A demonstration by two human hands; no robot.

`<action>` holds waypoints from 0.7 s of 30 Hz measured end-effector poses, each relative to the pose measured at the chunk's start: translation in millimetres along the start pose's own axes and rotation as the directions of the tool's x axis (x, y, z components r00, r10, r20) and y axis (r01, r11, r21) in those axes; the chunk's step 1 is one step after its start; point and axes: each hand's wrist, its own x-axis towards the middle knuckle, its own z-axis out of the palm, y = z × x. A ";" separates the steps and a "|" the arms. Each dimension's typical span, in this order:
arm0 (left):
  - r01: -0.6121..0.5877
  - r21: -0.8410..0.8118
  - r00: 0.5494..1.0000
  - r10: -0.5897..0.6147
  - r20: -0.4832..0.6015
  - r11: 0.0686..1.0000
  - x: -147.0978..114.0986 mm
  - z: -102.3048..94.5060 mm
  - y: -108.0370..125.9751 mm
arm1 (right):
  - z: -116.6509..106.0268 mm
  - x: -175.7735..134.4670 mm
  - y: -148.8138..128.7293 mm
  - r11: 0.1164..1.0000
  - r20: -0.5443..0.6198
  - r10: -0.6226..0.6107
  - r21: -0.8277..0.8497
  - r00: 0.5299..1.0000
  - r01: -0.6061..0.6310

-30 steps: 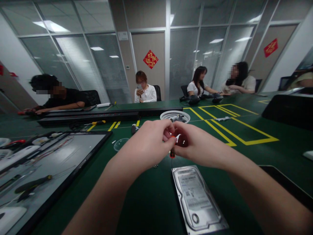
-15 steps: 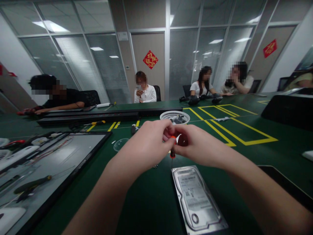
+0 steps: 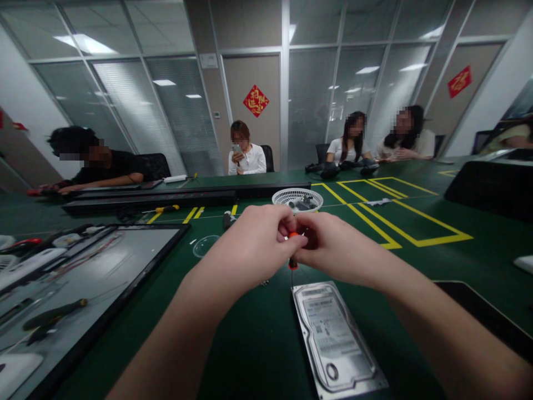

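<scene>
A silver hard drive [image 3: 333,333] with a printed label lies flat on the green table in front of me. Above its far left corner stands a small orange and black screwdriver [image 3: 293,265], its thin shaft pointing down at that corner. My left hand [image 3: 266,236] is closed, thumb and fingers around the handle. From the other side my right hand [image 3: 322,239] grips the same handle, its fingertips meeting the left thumb. Much of the handle is hidden by the fingers. A few tiny screws [image 3: 265,283] lie on the table below my left hand.
Beyond my hands sits a white basket [image 3: 297,191] of dark parts. A clear round lid [image 3: 205,246] and a yellow-black screwdriver [image 3: 167,209] lie to the left. A large grey panel [image 3: 125,255] carries tools. At right rests a dark flat device [image 3: 478,305]. Several people sit across the table.
My fingers have shifted slightly around the screwdriver handle, and the left thumb reaches a little further right. The hard drive has stayed in place.
</scene>
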 end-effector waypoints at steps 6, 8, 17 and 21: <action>0.014 -0.004 0.999 -0.014 0.034 1.000 -0.2 -1.2 -0.5 | 0.4 -1.1 -1.5 1.000 -0.025 0.020 -0.016 0.999 -0.021; 0.002 -0.008 1.000 -0.001 0.026 1.000 -0.2 -1.6 -1.8 | -0.6 -1.5 -2.8 1.000 -0.016 0.023 0.012 1.000 -0.023; -0.011 0.025 1.000 0.012 -0.018 1.000 0.4 1.5 -3.1 | 0.0 -1.2 1.4 1.000 -0.014 -0.003 -0.008 1.000 0.003; -0.016 -0.006 1.000 0.016 0.027 1.000 -0.2 0.6 -3.7 | -0.4 -1.1 -1.2 1.000 -0.015 0.007 -0.008 1.000 -0.007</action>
